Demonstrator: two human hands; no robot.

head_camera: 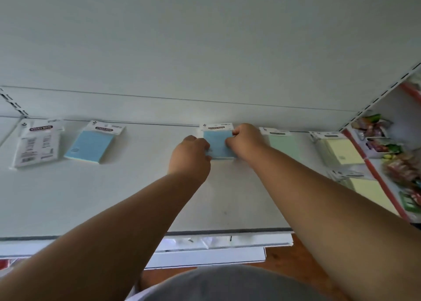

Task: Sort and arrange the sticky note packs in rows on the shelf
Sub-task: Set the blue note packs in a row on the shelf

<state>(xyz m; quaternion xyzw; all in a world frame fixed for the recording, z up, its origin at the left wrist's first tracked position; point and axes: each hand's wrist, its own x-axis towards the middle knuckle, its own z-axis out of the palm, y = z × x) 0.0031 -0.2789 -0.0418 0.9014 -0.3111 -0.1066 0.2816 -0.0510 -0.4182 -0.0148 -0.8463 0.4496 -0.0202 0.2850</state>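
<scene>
A blue sticky note pack [218, 141] lies at the back middle of the white shelf [136, 198], against the back wall. My left hand [191, 156] grips its left edge and my right hand [247, 142] grips its right edge. Along the same back row lie a face-down white pack [36, 145] at far left, a second blue pack [90, 145], a green pack [284, 146] just right of my right hand, and a yellow pack [341, 151]. Another yellow pack [369, 191] lies nearer the front at right.
A red-edged divider [373, 175] bounds the shelf on the right, with colourful packaged goods [387, 141] beyond it. The shelf's front lip [205, 234] runs below my forearms. Wooden floor [296, 257] shows beneath.
</scene>
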